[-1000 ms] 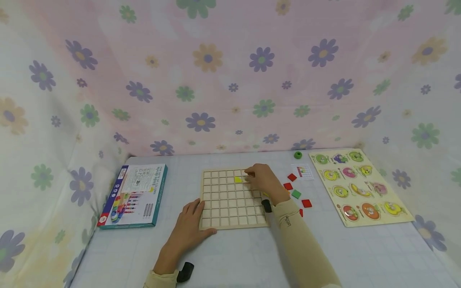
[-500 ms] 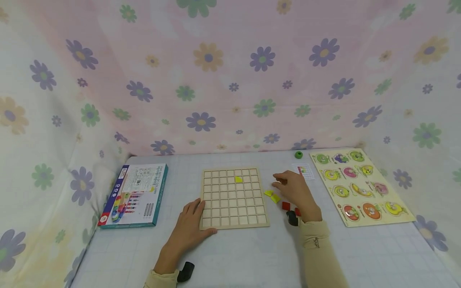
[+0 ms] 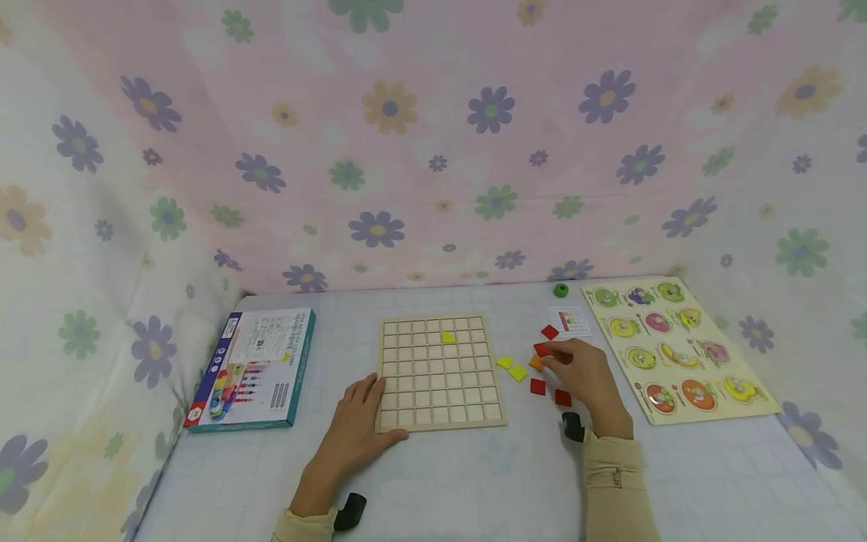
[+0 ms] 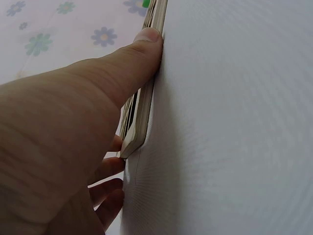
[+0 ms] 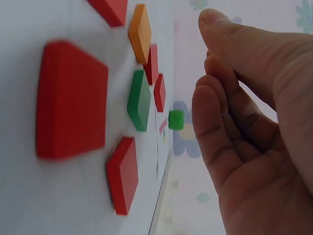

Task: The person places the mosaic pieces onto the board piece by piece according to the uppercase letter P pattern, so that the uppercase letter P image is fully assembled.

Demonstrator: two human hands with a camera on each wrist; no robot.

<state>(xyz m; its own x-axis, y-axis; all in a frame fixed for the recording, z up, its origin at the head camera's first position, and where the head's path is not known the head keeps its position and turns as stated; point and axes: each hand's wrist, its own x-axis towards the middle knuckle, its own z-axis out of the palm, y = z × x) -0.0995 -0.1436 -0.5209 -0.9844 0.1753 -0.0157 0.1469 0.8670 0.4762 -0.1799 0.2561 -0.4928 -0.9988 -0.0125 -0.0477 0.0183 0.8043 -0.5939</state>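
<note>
On the tabletop (image 3: 440, 482), the left hand (image 3: 357, 423) rests spread against the grid board's (image 3: 440, 378) near left corner. A yellow tile (image 3: 448, 337) lies on the board. The right hand (image 3: 581, 376), fingers loosely bent, apparently empty, hovers by a red tile (image 3: 542, 349).

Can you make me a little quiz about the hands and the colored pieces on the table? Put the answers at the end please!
1. True or false: the left hand touches the wooden grid board.
2. What color is the one piece lying on the board?
3. Which is nearest to the right hand: A, the box; B, the green ring; C, the orange piece?

Key: 1 true; 2 yellow; 3 C.
</note>
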